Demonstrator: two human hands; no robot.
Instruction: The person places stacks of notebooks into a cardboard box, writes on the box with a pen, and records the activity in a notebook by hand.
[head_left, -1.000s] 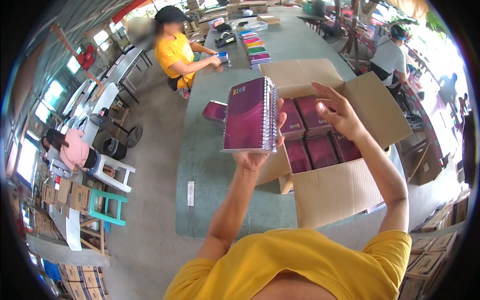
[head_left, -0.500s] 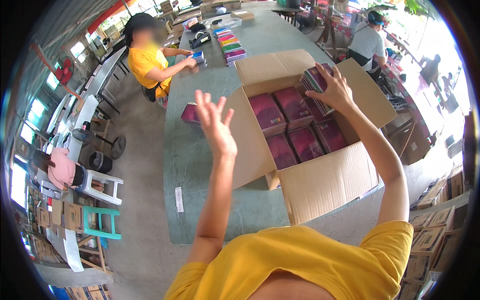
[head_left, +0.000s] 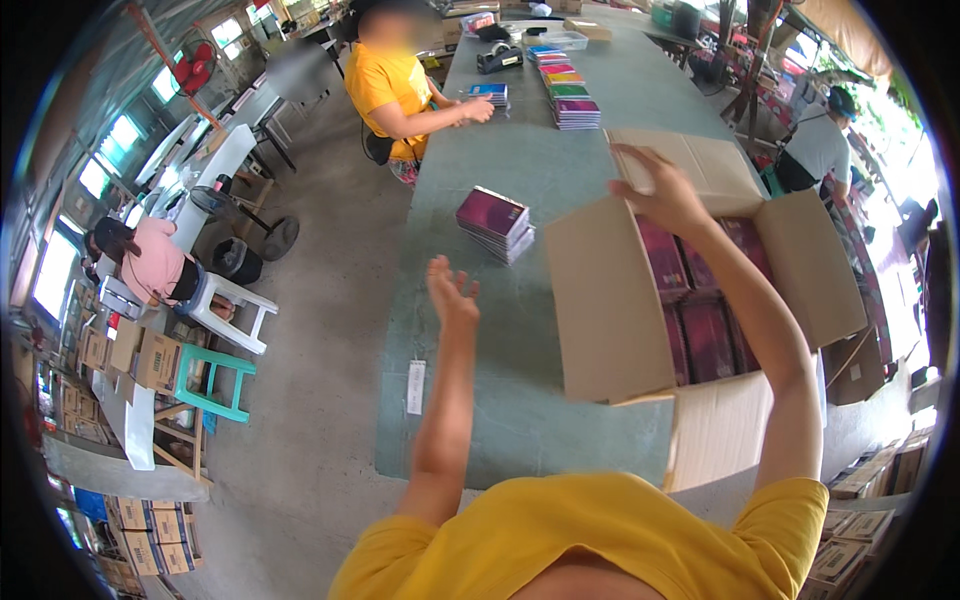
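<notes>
An open cardboard box [head_left: 612, 300] stands on the green table to my right, holding stacks of dark purple spiral notebooks [head_left: 704, 335]. My right hand [head_left: 665, 195] is raised over the box's left side, fingers curved and apart, with nothing in it. Its forearm hides part of the notebooks inside. Left of the box, a slightly uneven stack of purple notebooks [head_left: 494, 222] lies on the table. Just nearer than that stack, my left hand [head_left: 455, 292] hovers near the table's left edge, open and empty.
Across the table, a person in yellow [head_left: 390, 95] handles small blue notebooks [head_left: 489, 94]. Beside them are a row of colourful notebook stacks [head_left: 565, 88] and a black tape dispenser [head_left: 499, 58]. A white label [head_left: 415, 387] lies near the left edge. Stools [head_left: 225, 310] stand left.
My right hand has let go of the notebooks it held over the box and moved toward the box's left side. My left hand has come lower. The view has swung left.
</notes>
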